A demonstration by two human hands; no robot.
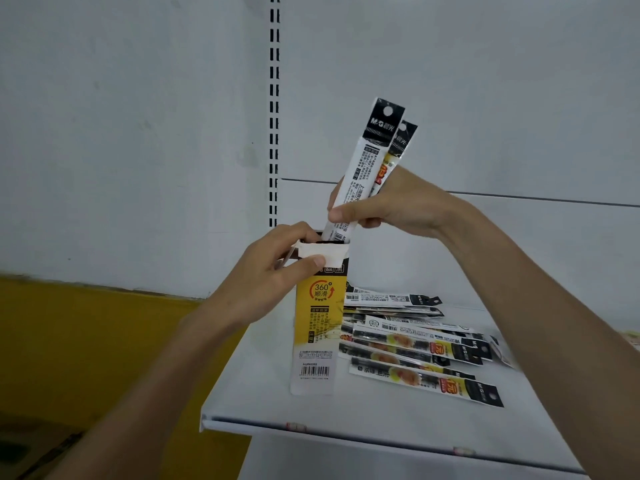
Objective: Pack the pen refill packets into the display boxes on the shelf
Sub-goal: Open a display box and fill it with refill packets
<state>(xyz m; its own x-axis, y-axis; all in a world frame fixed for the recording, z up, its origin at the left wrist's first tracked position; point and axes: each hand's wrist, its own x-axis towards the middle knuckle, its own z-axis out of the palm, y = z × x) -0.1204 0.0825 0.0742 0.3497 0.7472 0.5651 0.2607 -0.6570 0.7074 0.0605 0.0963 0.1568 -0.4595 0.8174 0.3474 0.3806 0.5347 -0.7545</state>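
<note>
A tall yellow and white display box (318, 327) stands upright on the white shelf (381, 414). My left hand (266, 275) grips its open top, thumb pressed on the white flap. My right hand (384, 206) holds two long refill packets (375, 150) tilted above the box. Their lower ends dip into the box's opening. Several more refill packets (415, 344) lie in a loose pile on the shelf, just right of the box.
A slotted black shelf upright (274, 109) runs down the white back wall behind the box. A yellow surface (86, 344) lies below and left of the shelf. The shelf's front edge (346, 433) is close to me.
</note>
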